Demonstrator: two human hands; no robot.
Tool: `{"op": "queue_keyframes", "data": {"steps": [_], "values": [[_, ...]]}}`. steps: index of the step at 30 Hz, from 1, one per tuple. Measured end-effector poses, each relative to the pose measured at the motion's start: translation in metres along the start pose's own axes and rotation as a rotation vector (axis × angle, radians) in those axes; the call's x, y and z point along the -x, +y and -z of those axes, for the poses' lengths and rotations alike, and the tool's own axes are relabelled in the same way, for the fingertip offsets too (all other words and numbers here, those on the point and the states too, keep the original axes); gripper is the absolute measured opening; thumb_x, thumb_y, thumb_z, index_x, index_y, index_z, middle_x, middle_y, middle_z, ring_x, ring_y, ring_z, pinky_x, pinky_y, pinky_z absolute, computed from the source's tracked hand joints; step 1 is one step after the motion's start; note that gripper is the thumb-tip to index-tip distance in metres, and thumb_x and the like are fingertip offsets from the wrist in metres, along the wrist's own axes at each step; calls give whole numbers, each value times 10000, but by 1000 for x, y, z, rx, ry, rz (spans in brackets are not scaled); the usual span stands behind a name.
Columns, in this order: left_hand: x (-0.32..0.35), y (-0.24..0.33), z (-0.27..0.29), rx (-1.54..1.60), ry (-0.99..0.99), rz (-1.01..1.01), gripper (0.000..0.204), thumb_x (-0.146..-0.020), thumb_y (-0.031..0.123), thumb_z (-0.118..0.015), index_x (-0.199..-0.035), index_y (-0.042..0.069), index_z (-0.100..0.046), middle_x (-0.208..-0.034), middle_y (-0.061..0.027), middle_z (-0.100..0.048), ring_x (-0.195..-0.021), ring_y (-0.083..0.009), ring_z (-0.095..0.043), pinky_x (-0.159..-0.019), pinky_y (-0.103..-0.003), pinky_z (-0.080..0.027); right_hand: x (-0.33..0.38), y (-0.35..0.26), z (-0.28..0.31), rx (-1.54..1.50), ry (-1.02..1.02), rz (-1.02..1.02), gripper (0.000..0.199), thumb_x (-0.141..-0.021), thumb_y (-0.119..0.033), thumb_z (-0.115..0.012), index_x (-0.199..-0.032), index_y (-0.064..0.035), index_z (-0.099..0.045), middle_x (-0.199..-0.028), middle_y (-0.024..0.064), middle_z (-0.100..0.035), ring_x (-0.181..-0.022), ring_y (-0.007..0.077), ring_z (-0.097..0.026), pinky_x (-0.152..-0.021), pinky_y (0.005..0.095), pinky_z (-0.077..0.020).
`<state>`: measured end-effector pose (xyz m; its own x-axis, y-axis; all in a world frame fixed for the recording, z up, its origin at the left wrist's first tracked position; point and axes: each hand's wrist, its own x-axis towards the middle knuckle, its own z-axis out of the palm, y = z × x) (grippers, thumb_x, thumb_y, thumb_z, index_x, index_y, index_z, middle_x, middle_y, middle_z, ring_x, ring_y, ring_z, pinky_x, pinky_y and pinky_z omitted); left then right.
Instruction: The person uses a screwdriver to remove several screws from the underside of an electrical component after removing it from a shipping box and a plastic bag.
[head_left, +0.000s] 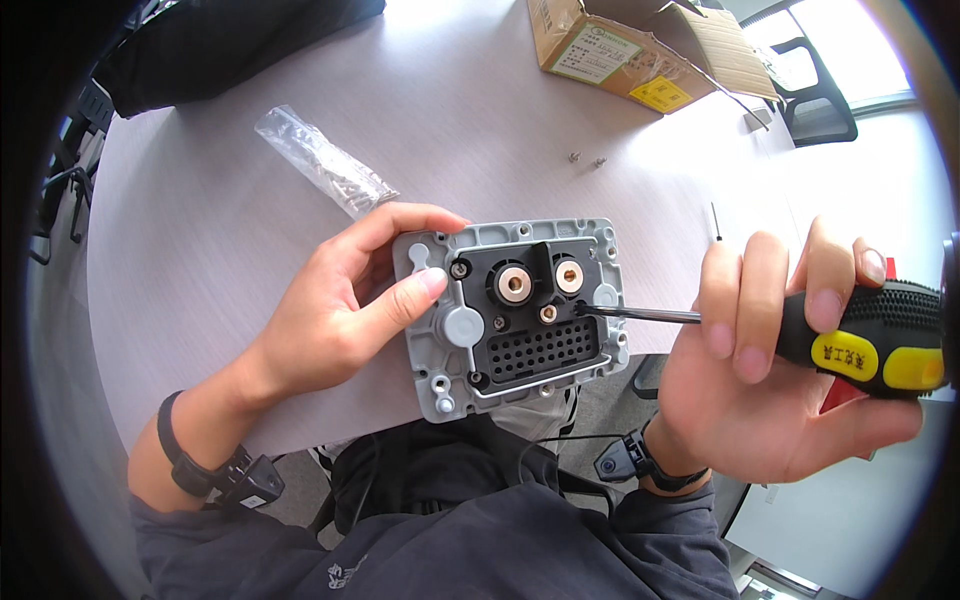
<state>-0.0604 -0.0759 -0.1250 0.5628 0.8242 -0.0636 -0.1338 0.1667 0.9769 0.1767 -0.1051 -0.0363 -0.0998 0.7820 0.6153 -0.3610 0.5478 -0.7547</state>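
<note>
My left hand [345,305] grips the left edge of a grey metal housing [462,328], its thumb on the top face and the fingers reaching behind. Set into that housing is a black plastic connector block [520,345] with two large brass-coloured round terminals, a smaller one and a grid of small holes. From the right, my right hand [770,370] holds a screwdriver [870,345] by its black and yellow handle. The shaft runs leftward, and its tip meets the block beside the small brass terminal. Whether a screw sits under the tip cannot be made out.
A clear plastic bag of screws [325,165] lies on the pale table [200,260] beyond my left hand. Two loose screws [587,160] rest farther back. An opened cardboard box [640,55] stands at the far right, a black bag [230,50] at the far left.
</note>
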Motion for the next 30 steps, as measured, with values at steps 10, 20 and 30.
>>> {"op": "queue_keyframes", "data": {"steps": [10, 20, 30], "values": [[1, 0, -2, -22, 31, -43, 324, -932, 115, -562, -1230, -2, -511, -1079, -53, -594, -999, -104, -558, -889, -263, -452, -5, -22, -14, 142, 23, 18, 693, -896, -475, -562, -1308, 31, -330, -1181, 67, -391, -858, 176, -495, -728, 345, -376], [3, 1, -7, -216, 64, -27, 427, -956, 218, -573, -1300, 1, -444, -1130, -78, -560, -1039, -127, -535, -922, -275, -425, -7, -22, -5, -66, -32, 15, 588, -931, -505, -454, -1241, -12, -375, -1037, 62, -394, -725, 167, -455, -606, 321, -337], [-2, -10, -4, -434, 37, -116, 421, -985, 287, -525, -1308, 23, -468, -1114, -104, -602, -997, -157, -573, -879, -283, -447, -22, -13, 4, -158, -143, -42, 528, -966, -535, -347, -1174, -56, -419, -892, 57, -397, -592, 159, -416, -484, 297, -298]]}}
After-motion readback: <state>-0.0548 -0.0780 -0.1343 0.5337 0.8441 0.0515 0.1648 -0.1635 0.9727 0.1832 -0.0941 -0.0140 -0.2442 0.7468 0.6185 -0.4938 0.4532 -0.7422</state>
